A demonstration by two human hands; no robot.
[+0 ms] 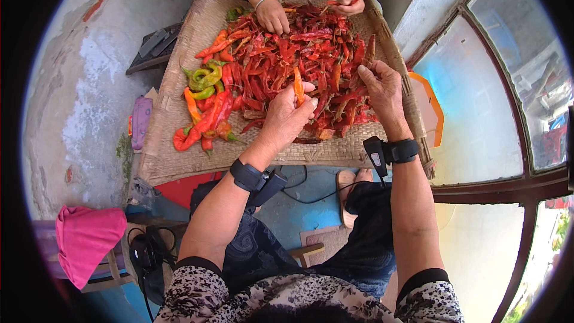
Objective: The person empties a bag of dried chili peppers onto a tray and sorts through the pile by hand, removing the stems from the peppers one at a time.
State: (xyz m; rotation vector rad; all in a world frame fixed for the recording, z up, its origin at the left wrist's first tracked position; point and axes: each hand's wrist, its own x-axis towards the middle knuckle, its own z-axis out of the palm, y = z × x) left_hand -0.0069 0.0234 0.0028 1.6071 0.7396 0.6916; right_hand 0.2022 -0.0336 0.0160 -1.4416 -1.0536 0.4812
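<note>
A large pile of dried red chili peppers [269, 72] lies on a shallow woven tray [166, 161]. My left hand [289, 114] is over the pile's front, holding an orange chili pepper [298, 86] upright between thumb and fingers. At the tray's right side, my right hand [384, 87] pinches a dark, brownish dried chili [370, 50] that points away from me. Fresher red peppers [208, 123] and curled green peppers [206, 78] are gathered along the tray's left part.
Across the tray, another person's hand [272, 14] touches the pile, and that person's other hand [350, 2] holds a red chili. A framed window [475, 103] borders the right side. On the left are a plastered wall [98, 98], a pink cloth [89, 242] and black cables [152, 246].
</note>
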